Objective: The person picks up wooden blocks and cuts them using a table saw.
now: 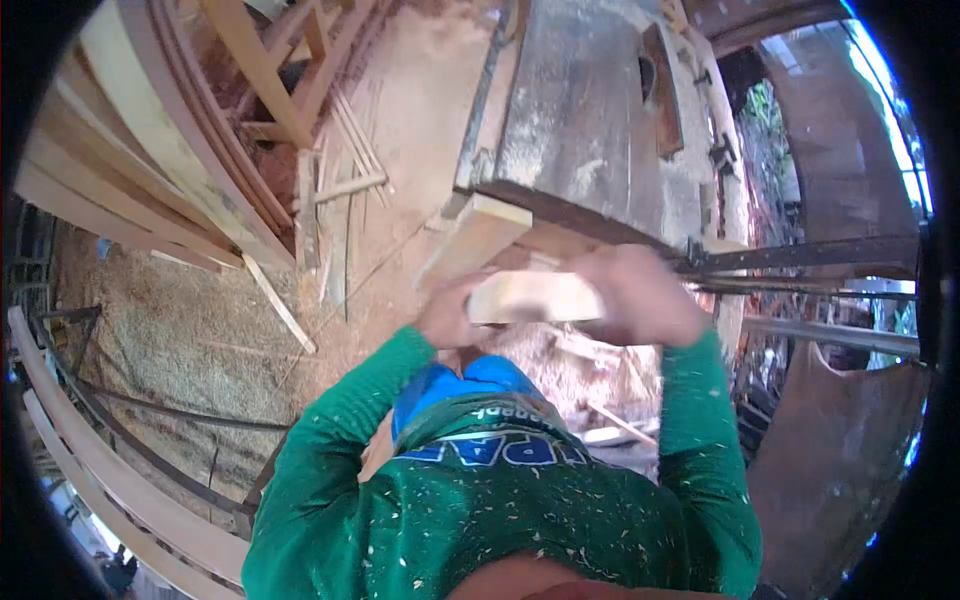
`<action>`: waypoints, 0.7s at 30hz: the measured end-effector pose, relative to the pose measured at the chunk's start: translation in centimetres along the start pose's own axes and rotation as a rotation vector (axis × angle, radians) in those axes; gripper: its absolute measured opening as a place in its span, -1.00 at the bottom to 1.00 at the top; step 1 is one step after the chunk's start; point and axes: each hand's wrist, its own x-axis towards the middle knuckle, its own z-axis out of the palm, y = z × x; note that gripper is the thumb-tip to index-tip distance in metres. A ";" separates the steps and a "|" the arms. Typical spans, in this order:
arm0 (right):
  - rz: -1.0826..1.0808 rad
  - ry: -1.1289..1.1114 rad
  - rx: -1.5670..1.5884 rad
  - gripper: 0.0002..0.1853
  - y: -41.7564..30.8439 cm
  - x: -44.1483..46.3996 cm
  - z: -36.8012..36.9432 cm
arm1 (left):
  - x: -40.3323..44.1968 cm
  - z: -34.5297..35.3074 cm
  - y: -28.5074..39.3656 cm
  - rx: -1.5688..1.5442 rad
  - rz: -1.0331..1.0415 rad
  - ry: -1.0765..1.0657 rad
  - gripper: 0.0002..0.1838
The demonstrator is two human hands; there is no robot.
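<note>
A short pale wooden piece [535, 298] with a curved lower edge is held in front of my body, just short of the machine table. My left hand [448, 312] is closed on its left end. At its right end is my right hand [640, 295], blurred by motion, with its fingers round the wood. Behind the piece, a wooden block [480, 235] leans near the table's front corner. The dark metal machine table [580, 110], dusted with sawdust, lies beyond my hands.
Long curved boards [160, 130] are stacked at the upper left, beside a wooden frame [265, 75]. Thin offcuts [278, 305] lie on the sawdust-covered floor [190, 340]. A metal bar [810, 255] runs out at the right. More long boards [130, 460] stand at lower left.
</note>
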 end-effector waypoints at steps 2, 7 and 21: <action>0.022 0.153 0.178 -0.44 -1.2 -3.4 -5.9 | 2.9 0.9 3.6 -0.188 0.085 0.065 -0.14; -0.052 1.282 0.829 -0.28 2.7 -8.7 -5.5 | 10.0 -0.3 17.4 -0.176 0.200 0.298 -0.29; -0.095 1.581 -0.218 -0.39 24.9 -4.9 -12.7 | 26.0 3.4 38.0 0.285 0.824 0.286 -0.12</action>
